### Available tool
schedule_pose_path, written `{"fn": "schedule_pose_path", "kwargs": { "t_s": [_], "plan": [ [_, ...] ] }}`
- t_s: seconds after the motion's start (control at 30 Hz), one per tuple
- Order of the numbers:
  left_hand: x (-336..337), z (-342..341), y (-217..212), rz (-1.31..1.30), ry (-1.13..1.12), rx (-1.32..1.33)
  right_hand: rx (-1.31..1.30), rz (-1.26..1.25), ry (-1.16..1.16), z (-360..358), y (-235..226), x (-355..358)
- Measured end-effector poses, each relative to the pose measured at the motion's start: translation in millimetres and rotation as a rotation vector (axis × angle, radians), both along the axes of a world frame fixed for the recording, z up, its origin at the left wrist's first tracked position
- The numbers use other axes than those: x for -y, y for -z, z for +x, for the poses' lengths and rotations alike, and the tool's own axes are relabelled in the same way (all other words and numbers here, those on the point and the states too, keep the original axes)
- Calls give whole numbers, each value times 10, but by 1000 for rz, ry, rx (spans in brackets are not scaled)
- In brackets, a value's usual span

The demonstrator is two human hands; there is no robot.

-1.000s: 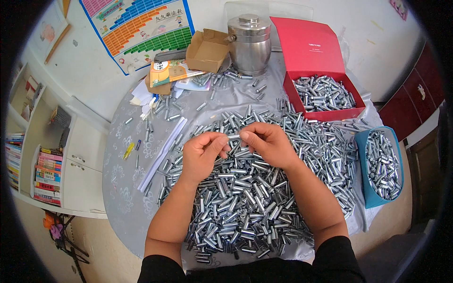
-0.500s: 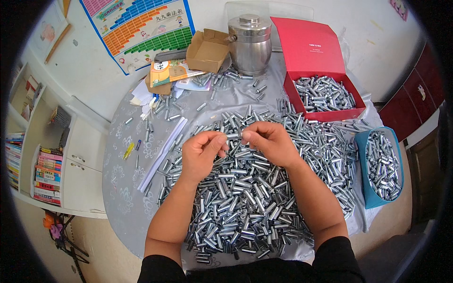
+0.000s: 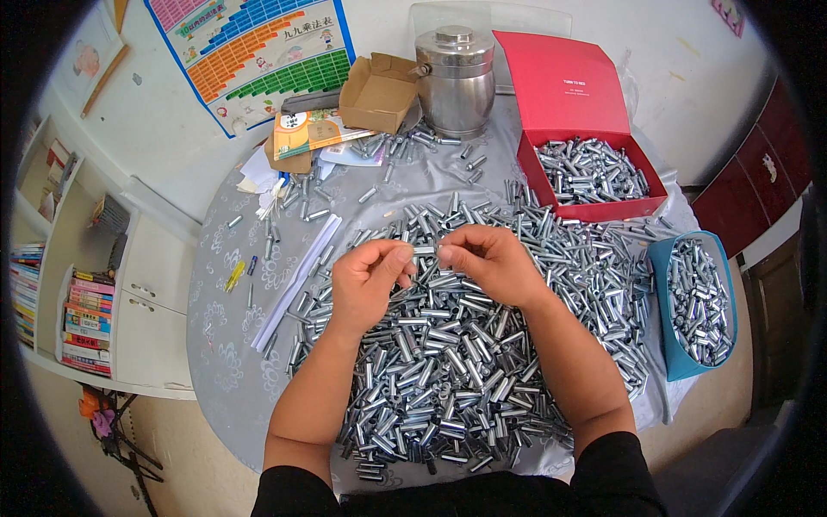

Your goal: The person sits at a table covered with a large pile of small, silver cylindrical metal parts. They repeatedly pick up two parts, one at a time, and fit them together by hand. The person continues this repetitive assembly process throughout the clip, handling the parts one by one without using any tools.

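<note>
Above a heap of shiny metal sleeves [image 3: 439, 362], my left hand [image 3: 369, 277] and my right hand [image 3: 491, 265] face each other. A short silvery metal sleeve [image 3: 424, 251] lies level between them. My left thumb and fingers pinch its left end, and my right thumb and forefinger close on its right end. The fingertips cover both ends, so I cannot tell whether a second part sits inside.
An open red box [image 3: 594, 211] and a blue bin [image 3: 685, 366], both filled with metal pieces, stand on the right. Behind the heap are a steel canister [image 3: 457, 86], a cardboard box [image 3: 379, 95] and a booklet [image 3: 314, 131]. Folded white paper [image 3: 297, 284] borders the heap's left side.
My right hand has shifted very slightly left and down along the sleeve, and more of the sleeve's middle shows. The left hand stays almost still.
</note>
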State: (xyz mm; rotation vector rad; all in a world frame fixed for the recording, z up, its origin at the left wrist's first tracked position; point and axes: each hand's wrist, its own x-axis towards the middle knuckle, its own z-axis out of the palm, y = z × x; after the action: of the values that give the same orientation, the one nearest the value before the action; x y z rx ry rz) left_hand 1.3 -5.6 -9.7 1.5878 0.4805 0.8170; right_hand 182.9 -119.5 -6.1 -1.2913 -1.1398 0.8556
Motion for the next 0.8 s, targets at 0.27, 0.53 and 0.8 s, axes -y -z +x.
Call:
{"fn": "schedule_pose_path", "kwargs": {
  "t_s": [0.27, 0.53, 0.8],
  "plan": [
    [1, 9, 11, 2, 1, 6, -66, 7, 28, -55, 16, -4],
    [4, 9, 13, -4, -4, 15, -4, 96, 61, -52, 34, -25],
    [24, 16, -7, -10, -16, 17, 84, 95, 62, -31, 22, -6]
  ]
}}
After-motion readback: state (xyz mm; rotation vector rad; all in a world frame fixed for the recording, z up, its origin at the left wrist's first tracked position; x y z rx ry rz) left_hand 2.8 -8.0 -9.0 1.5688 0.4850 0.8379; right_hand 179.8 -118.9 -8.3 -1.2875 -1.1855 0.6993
